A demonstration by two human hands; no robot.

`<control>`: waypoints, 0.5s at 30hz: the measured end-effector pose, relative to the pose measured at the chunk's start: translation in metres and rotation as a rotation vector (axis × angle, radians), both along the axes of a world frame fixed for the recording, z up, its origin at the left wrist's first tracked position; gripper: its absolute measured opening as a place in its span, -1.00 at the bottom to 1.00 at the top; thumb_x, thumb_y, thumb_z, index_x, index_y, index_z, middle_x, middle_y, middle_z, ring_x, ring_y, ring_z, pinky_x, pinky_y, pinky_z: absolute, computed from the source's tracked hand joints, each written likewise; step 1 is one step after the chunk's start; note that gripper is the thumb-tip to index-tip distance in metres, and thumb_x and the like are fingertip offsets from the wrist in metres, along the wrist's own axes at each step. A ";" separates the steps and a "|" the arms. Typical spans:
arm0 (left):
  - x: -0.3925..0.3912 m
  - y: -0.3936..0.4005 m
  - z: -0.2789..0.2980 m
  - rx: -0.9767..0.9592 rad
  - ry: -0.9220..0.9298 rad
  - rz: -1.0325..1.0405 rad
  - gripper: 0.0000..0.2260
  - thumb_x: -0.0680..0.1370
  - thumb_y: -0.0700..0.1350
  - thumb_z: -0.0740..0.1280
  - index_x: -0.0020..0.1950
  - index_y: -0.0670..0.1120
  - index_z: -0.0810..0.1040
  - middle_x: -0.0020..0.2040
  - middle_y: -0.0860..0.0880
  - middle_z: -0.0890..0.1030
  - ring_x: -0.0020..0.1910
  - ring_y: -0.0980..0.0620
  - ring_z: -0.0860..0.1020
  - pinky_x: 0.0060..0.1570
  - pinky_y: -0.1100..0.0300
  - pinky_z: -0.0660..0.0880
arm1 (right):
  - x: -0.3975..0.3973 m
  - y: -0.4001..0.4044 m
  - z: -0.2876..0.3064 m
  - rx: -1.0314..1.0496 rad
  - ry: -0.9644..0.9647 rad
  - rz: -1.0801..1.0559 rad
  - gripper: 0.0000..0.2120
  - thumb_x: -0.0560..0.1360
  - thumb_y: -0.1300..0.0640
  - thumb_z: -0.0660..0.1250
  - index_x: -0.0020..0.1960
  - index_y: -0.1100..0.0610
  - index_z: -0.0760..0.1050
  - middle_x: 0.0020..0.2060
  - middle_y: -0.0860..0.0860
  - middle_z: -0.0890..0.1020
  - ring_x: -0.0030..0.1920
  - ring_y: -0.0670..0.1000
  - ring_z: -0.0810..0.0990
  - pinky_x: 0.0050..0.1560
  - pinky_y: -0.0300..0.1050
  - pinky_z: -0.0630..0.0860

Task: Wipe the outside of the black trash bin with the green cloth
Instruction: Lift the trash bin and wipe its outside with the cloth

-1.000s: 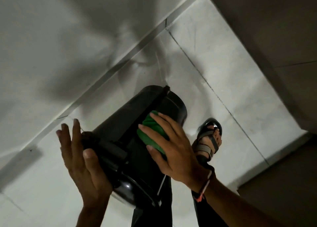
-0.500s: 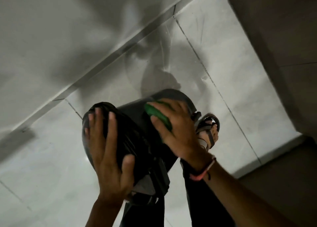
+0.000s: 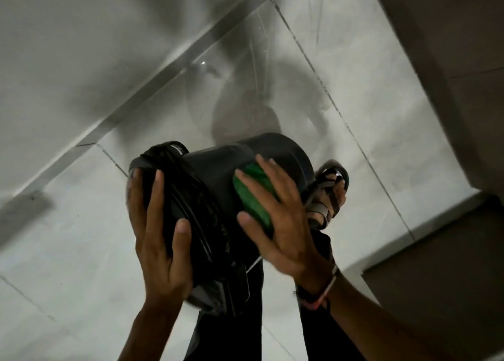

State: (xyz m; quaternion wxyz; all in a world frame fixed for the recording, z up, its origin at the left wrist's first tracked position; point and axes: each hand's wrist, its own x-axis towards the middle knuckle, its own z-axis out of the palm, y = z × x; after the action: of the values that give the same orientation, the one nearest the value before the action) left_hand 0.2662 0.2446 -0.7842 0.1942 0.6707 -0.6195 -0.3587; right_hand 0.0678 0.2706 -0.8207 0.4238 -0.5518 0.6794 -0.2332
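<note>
The black trash bin [image 3: 218, 175] is held up off the floor, tipped on its side, its liner-covered top end toward me and its base pointing away. My left hand [image 3: 161, 235] grips that near end, fingers spread over the crumpled black liner. My right hand [image 3: 278, 221] lies flat on the bin's side wall and presses the folded green cloth [image 3: 253, 197] against it. Only part of the cloth shows between my fingers.
Pale floor tiles [image 3: 81, 237] lie below, meeting a light wall [image 3: 81, 46] along a skirting line. A foot in a strapped sandal [image 3: 327, 197] stands just right of the bin. A dark wall or cabinet [image 3: 450, 101] closes the right side.
The bin has been turned in my hands. My left hand shifted from its edge onto the liner-covered end. My right hand slid the cloth along the side wall, back toward the near end.
</note>
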 end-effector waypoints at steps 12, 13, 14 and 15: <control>-0.028 0.024 0.013 -0.033 -0.057 -0.243 -0.39 0.72 0.32 0.05 0.68 0.02 0.25 0.78 -0.11 0.08 0.79 -0.18 0.02 0.66 -0.48 -0.02 | -0.085 -0.027 -0.085 0.407 -0.089 -0.329 -0.62 0.62 0.08 0.36 0.43 0.05 0.52 0.39 0.13 0.61 0.43 0.18 0.55 0.48 0.20 0.47; -0.032 0.026 0.012 -0.038 -0.070 -0.257 -0.39 0.72 0.33 0.05 0.67 0.02 0.27 0.78 -0.08 0.08 0.79 -0.17 0.01 0.68 -0.46 -0.03 | -0.084 -0.047 -0.088 0.460 -0.124 -0.291 -0.66 0.62 0.08 0.36 0.39 0.09 0.57 0.35 0.11 0.65 0.39 0.18 0.59 0.46 0.17 0.49; -0.036 0.028 0.012 -0.044 -0.082 -0.267 -0.39 0.72 0.33 0.05 0.67 0.02 0.27 0.78 -0.03 0.07 0.79 -0.15 0.01 0.70 -0.43 -0.04 | -0.079 -0.064 -0.084 0.484 -0.171 -0.235 -0.68 0.62 0.07 0.37 0.35 0.07 0.60 0.33 0.09 0.67 0.37 0.15 0.61 0.46 0.14 0.50; -0.038 0.030 0.012 -0.051 -0.092 -0.276 -0.40 0.72 0.33 0.05 0.67 0.04 0.27 0.78 0.01 0.05 0.80 -0.13 0.00 0.71 -0.40 -0.06 | -0.069 -0.076 -0.074 0.465 -0.208 -0.167 -0.70 0.62 0.05 0.37 0.33 0.05 0.62 0.33 0.06 0.67 0.38 0.12 0.61 0.47 0.11 0.49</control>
State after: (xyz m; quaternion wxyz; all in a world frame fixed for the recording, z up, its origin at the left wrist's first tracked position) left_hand 0.2277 0.2746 -0.7720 0.1313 0.5897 -0.7230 -0.3351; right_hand -0.0011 0.1941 -0.8943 0.5859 -0.3546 0.7107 -0.1606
